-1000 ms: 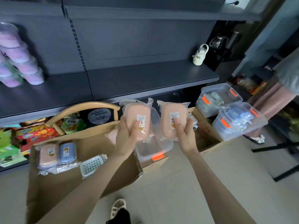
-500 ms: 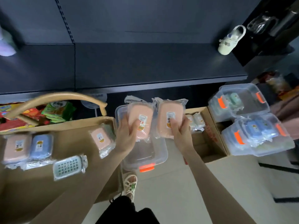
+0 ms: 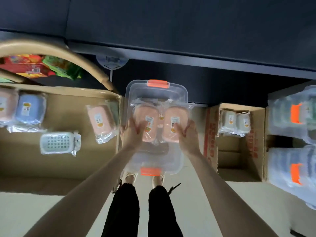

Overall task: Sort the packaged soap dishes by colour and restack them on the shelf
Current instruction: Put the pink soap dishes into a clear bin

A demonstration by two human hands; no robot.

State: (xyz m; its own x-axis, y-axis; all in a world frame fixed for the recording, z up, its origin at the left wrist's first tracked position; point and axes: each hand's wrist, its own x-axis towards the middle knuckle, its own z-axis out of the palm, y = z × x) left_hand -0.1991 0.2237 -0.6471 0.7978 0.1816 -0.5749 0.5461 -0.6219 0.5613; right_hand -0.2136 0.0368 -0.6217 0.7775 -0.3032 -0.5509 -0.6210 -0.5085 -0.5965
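- The left hand is closed round the left pink soap dish, thumb laid across the wrapped face; the right hand grips the right pink soap dish in the same manner; neither hand is free.
- Both packs are held side by side, almost touching at their inner edges, squarely over the clear bin on the floor in front of the feet; whether they are already inside its walls or just above the rim cannot be told through the clear plastic.
- The relation that matters: the bin lies straight below the hands, its long axis running away from the person, orange latch at each end; the long axes of the two packs run nearly the same way, tilted slightly toward each other at the far end; little turning of the wrists is judged to be needed for them to lie flat in it.
- The two hands are about equally near the bin; the left is set over its left half, the right over its right half, so each pack can be set down on its own side without crossing.
- The shelf lies ahead of and beyond the bin, well apart from the hands.
- A third pink pack lies in the cardboard box just to the left of the bin, nearer the left hand; a blue pack lies further left in the same box.
- The colour sorting is judged to be under way, with restacking on the shelf not yet done.
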